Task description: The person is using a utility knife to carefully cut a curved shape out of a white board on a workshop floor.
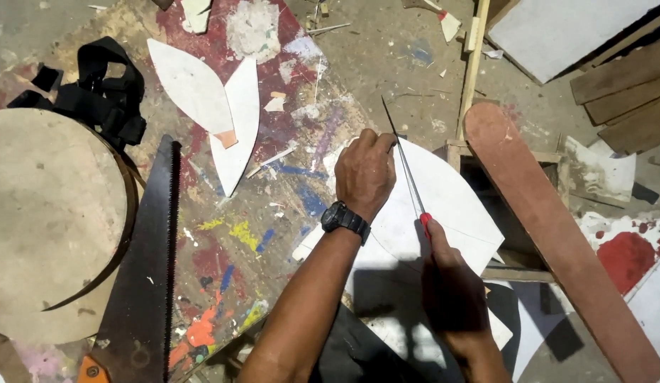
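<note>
My left hand (364, 172), with a black watch on the wrist, presses down on a white curved board (450, 202) that lies over the paint-stained table edge. My right hand (450, 294) grips the red handle of a thin narrow saw (404, 163). Its blade runs up and away along the white board, right beside the fingers of my left hand, and its tip points past the board's far edge.
A large handsaw (147, 262) with an orange handle lies at the left next to a round wooden disc (50, 220). Two white leaf-shaped cutouts (209, 106) lie at the table's far side. A black strap (96, 92) lies beside the disc. A long reddish plank (550, 234) slants at the right.
</note>
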